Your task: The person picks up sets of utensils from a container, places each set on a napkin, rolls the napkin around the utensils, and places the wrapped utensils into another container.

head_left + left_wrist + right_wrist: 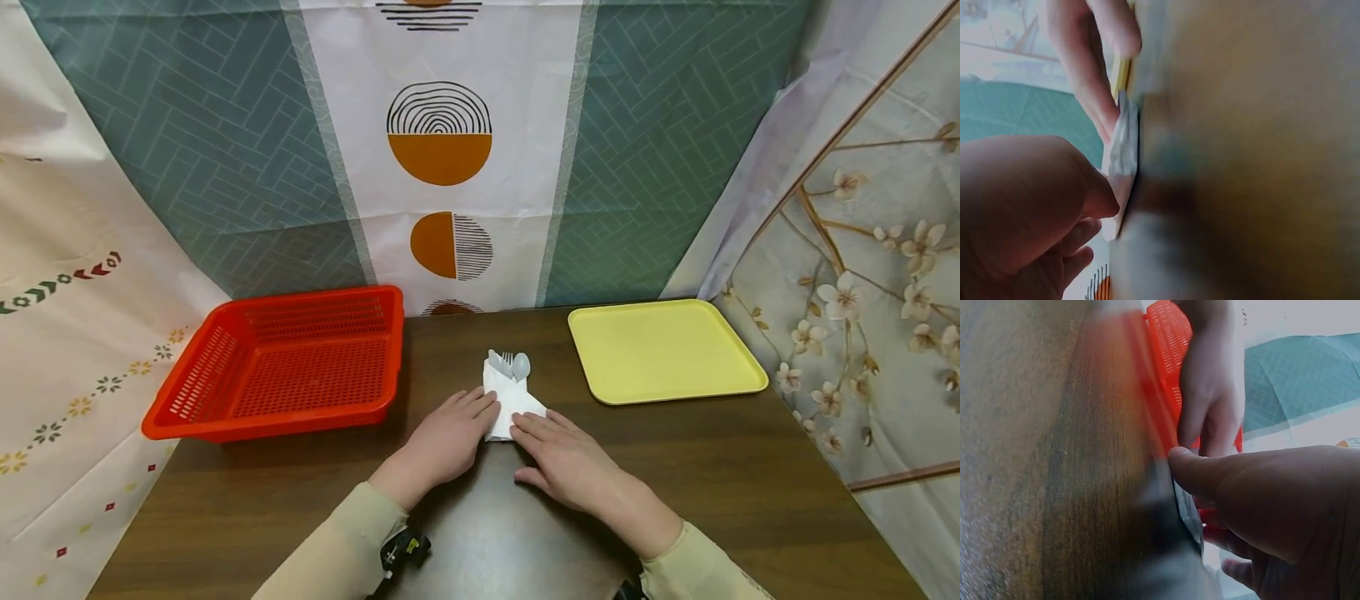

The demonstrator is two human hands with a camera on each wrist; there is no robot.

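Note:
A white paper napkin [504, 402] lies folded on the table between my hands. From its far end stick out the heads of a light grey plastic spoon [521, 367], a fork [507, 363] and what looks like a knife [494, 360]; their handles are hidden in the folds. My left hand [448, 440] rests its extended fingers on the napkin's left edge. With straight fingers, my right hand [568, 463] presses the slanted flap on the right, thumb spread to the side. Seen edge-on in the left wrist view, the napkin [1124, 144] lies low against the table.
A red perforated plastic basket [386, 392] stands at the back left of the brown wooden table [300, 508]. At the back right lies a yellow tray [667, 350]. Patterned cloth [247, 150] hangs behind the table and along both sides.

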